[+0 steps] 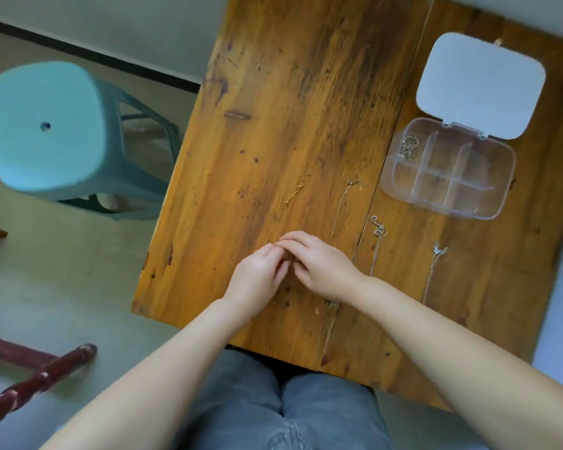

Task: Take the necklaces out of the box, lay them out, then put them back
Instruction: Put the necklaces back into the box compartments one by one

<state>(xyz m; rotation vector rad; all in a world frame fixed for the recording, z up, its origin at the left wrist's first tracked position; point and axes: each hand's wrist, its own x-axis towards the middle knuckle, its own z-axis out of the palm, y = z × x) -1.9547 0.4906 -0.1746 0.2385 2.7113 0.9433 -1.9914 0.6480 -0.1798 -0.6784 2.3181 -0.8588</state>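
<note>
A clear plastic box (488, 203) with several compartments stands open at the right of the wooden table (289, 92), its white lid (478, 86) flipped back. One bunched necklace (409, 147) lies in its far-left compartment. Several chains lie stretched out on the wood: a gold necklace (298, 188), a thin gold chain (341, 203), a silver necklace (378, 241) and another silver necklace (434, 267). My left hand (257, 280) and my right hand (322, 264) meet fingertip to fingertip at the near end of the gold necklace, pinching it; that end is hidden.
A teal plastic stool (49, 125) stands on the floor left of the table. Dark red wooden rails (36, 378) lie at the lower left. My knees in blue jeans (283, 404) are under the table's near edge.
</note>
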